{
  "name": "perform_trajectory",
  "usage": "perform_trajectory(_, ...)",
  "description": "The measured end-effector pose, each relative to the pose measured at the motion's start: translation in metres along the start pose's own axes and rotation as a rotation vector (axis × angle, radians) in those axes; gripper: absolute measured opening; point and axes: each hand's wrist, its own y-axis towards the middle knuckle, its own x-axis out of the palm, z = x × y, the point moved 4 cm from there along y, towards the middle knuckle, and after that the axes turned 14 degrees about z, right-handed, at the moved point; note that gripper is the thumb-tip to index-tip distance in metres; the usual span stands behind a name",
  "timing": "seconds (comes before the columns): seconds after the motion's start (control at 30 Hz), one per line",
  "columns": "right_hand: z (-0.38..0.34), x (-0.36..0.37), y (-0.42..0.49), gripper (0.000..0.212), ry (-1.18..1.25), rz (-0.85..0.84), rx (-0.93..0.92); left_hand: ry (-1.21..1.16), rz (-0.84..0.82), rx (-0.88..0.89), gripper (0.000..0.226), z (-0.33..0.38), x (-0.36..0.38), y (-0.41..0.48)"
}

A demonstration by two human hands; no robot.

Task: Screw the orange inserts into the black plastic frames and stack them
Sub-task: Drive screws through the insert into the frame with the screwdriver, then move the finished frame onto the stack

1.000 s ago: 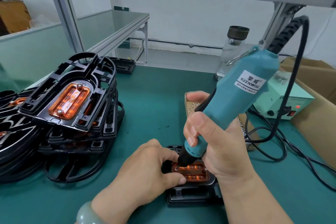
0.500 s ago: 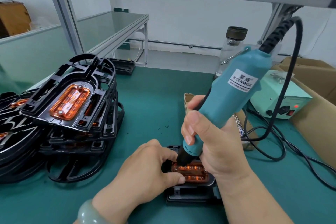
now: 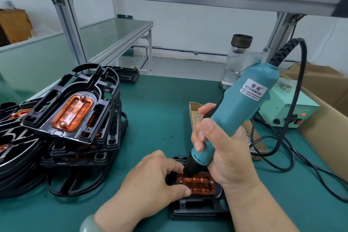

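A black plastic frame (image 3: 197, 209) lies on the green mat near the front edge, with an orange insert (image 3: 201, 184) seated in it. My left hand (image 3: 150, 181) curls over the frame's left side, thumb pressing the insert's near left corner. My right hand (image 3: 224, 152) grips a teal electric screwdriver (image 3: 243, 105), tilted up to the right, its black tip down on the insert's far left corner. A tall stack of finished frames (image 3: 75, 118) with orange inserts sits at the left.
A shallow cardboard tray of screws (image 3: 194, 113) lies behind my right hand. A mint power supply box (image 3: 288, 111), its black cables (image 3: 293, 158), a glass bottle (image 3: 237, 62) and cardboard boxes (image 3: 323, 118) fill the right side. Aluminium uprights and a shelf stand overhead.
The screwdriver body has swung slightly more upright, its tip staying on the insert's far left corner. My left hand has not moved.
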Motion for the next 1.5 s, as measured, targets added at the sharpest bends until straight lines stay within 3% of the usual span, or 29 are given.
perform_trajectory(0.4, -0.006, -0.002, 0.000, 0.007, 0.004, 0.031, -0.007, 0.032, -0.002, 0.018, 0.041, -0.001, -0.001, 0.000)
perform_trajectory(0.6, -0.024, 0.004, 0.001, 0.035, 0.069, -0.088, -0.107, 0.115, -0.011, 0.022, 0.044, 0.005, -0.003, 0.000)
perform_trajectory(0.7, -0.029, -0.010, 0.006, 0.030, 0.116, 0.007, -0.119, 0.127, -0.005, 0.015, 0.048, 0.008, -0.007, -0.002)
perform_trajectory(0.77, -0.027, -0.024, 0.009, 0.006, 0.125, 0.110, -0.118, 0.158, 0.001, 0.021, 0.049, 0.008, -0.014, -0.003)
perform_trajectory(0.9, -0.028, -0.044, 0.015, 0.019, 0.206, 0.223, -0.129, 0.287, 0.021, 0.054, 0.052, 0.006, -0.032, -0.006)
perform_trajectory(1.0, -0.030, -0.051, 0.019, 0.023, 0.242, 0.256, -0.138, 0.233, 0.038, 0.135, 0.058, 0.015, -0.037, -0.008)
perform_trajectory(1.17, -0.037, -0.062, 0.022, 0.028, 0.307, 0.323, -0.145, 0.135, -0.196, 0.261, 0.036, 0.031, -0.007, -0.012)
perform_trajectory(1.33, -0.040, -0.076, 0.023, 0.024, 0.358, 0.437, -0.143, 0.101, -0.184, 0.170, 0.038, 0.017, -0.008, -0.015)
perform_trajectory(1.5, -0.044, -0.085, 0.023, 0.010, 0.388, 0.537, -0.142, -0.114, 0.052, -0.017, 0.054, -0.002, -0.039, -0.012)
